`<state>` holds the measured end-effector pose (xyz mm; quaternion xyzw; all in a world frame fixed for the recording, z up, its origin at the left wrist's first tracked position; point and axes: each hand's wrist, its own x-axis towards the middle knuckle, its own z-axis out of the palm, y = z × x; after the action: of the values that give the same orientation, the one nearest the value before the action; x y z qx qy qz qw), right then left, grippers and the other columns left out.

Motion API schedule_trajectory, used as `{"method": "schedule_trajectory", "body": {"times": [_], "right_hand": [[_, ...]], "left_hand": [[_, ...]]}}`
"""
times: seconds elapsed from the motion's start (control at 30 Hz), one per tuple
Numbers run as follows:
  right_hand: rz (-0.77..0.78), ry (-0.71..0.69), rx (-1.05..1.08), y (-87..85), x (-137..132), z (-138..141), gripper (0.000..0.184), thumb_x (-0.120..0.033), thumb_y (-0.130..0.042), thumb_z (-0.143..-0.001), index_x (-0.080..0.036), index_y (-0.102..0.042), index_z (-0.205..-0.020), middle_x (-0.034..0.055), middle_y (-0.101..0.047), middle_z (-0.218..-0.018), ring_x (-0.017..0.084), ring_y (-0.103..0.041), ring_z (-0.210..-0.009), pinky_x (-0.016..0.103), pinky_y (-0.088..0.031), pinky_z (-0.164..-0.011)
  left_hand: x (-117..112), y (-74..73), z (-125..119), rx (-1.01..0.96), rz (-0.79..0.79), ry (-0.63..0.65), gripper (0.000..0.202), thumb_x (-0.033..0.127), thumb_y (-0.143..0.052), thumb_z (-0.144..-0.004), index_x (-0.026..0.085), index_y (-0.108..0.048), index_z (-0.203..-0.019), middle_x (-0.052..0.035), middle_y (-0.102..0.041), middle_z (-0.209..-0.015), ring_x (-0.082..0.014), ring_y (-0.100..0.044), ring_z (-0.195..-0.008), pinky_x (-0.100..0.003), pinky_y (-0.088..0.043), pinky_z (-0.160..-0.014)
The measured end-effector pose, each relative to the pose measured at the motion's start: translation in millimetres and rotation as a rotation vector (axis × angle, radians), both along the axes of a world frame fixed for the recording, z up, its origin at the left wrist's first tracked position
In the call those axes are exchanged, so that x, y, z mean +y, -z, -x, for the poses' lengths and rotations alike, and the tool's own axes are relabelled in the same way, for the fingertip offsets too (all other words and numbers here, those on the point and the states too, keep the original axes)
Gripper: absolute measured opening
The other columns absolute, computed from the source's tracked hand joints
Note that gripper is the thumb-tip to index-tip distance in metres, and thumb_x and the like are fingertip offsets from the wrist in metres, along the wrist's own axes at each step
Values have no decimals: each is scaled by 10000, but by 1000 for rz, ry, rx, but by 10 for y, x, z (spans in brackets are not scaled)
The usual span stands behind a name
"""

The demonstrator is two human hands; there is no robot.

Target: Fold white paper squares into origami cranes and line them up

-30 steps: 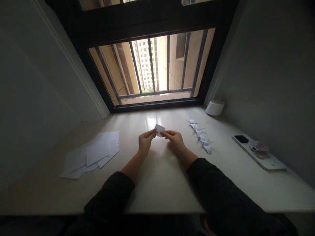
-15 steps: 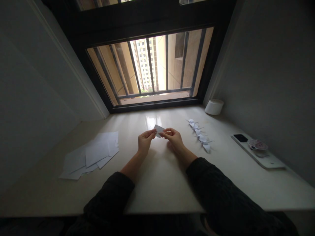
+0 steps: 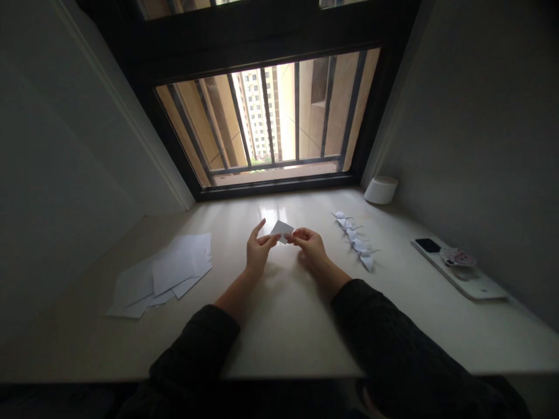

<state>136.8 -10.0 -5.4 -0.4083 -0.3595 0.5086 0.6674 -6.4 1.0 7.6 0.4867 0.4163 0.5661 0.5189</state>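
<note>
A small folded piece of white paper [image 3: 282, 228] is held above the counter, one corner pointing toward the window. My left hand [image 3: 258, 249] touches its left lower edge with the thumb, while the index finger is raised away from it. On the other side my right hand [image 3: 309, 243] pinches the paper between thumb and bent fingers. Right of my hands, several small folded paper figures [image 3: 353, 238] with thin pointed ends stand in a slanting row. Which fingers lie behind the paper is partly hidden.
Loose white sheets [image 3: 174, 270] lie overlapping at the left of the pale counter [image 3: 288, 331]. A phone [image 3: 458, 270] with a round pinkish grip rests at the right. By the window corner stands a white cylindrical object [image 3: 381, 190]. Walls flank both sides.
My left index finger has lifted off the paper and now points up, showing more of the sheet. My right hand has hardly moved.
</note>
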Motion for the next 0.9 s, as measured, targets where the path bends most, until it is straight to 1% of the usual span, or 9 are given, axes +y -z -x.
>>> {"method": "schedule_trajectory", "body": {"times": [0.03, 0.07, 0.13, 0.2, 0.27, 0.5, 0.6, 0.7, 0.9], "right_hand": [[-8, 6, 3, 0, -1, 0, 379, -389, -840, -449, -186, -580, -634, 1, -652, -584, 153, -619, -573, 293, -469, -631], [-17, 10, 6, -1, -3, 1, 380, -393, -840, -452, -189, -575, -633, -3, -648, -576, 152, -617, -570, 294, -471, -635], [-31, 9, 10, -4, -8, 2, 384, -402, -838, -458, -193, -569, -635, -5, -646, -577, 153, -615, -572, 300, -477, -644], [-43, 1, 8, -7, -13, 3, 388, -413, -836, -463, -196, -566, -638, -4, -647, -587, 157, -617, -579, 307, -483, -652], [-51, -1, 3, -10, -17, 4, 393, -419, -836, -462, -198, -564, -640, -5, -646, -593, 160, -617, -585, 310, -486, -656], [-33, 14, -14, -10, -14, 1, 436, -456, -833, -439, -203, -535, -634, -1, -644, -586, 172, -624, -601, 318, -484, -661], [-1, 22, -43, -6, 1, -13, 471, -480, -827, -426, -206, -507, -637, 12, -660, -605, 193, -645, -624, 312, -472, -636], [28, 33, -73, 3, 21, -35, 503, -508, -817, -421, -210, -482, -649, 26, -673, -627, 208, -657, -636, 305, -458, -605], [49, 32, -86, 20, 48, -71, 482, -459, -823, -443, -211, -472, -662, 8, -656, -598, 189, -646, -595, 270, -412, -553]], "left_hand": [[3, 4, 2, -1, 21, 11, 766, 335, -804, -579, 174, -521, -1272, -53, -720, -763, -154, -641, -700, -318, -496, -746], [8, 10, 5, 3, 47, 26, 704, 346, -806, -571, 157, -575, -1209, -70, -721, -790, -163, -647, -719, -319, -497, -747], [19, 25, 10, 27, 95, 61, 506, 379, -793, -579, 127, -680, -1003, -99, -717, -833, -181, -653, -760, -315, -496, -746], [27, 36, 14, 53, 120, 88, 375, 406, -771, -602, 121, -712, -838, -104, -713, -827, -186, -652, -779, -310, -494, -754], [32, 38, 19, 64, 133, 101, 336, 416, -759, -615, 126, -716, -780, -97, -710, -806, -185, -650, -787, -310, -492, -767], [44, 24, 33, 0, 195, 135, 315, 390, -778, -586, 134, -725, -760, -93, -710, -806, -186, -655, -786, -330, -497, -796], [48, 25, 32, -18, 226, 130, 324, 394, -786, -569, 132, -724, -750, -99, -711, -804, -194, -660, -779, -339, -497, -795], [47, 23, 29, -22, 238, 134, 352, 414, -785, -565, 127, -724, -760, -114, -711, -820, -220, -663, -809, -344, -503, -789], [34, 9, 33, -24, 253, 180, 397, 447, -764, -596, 122, -723, -822, -158, -707, -896, -276, -656, -902, -368, -504, -802]]}}
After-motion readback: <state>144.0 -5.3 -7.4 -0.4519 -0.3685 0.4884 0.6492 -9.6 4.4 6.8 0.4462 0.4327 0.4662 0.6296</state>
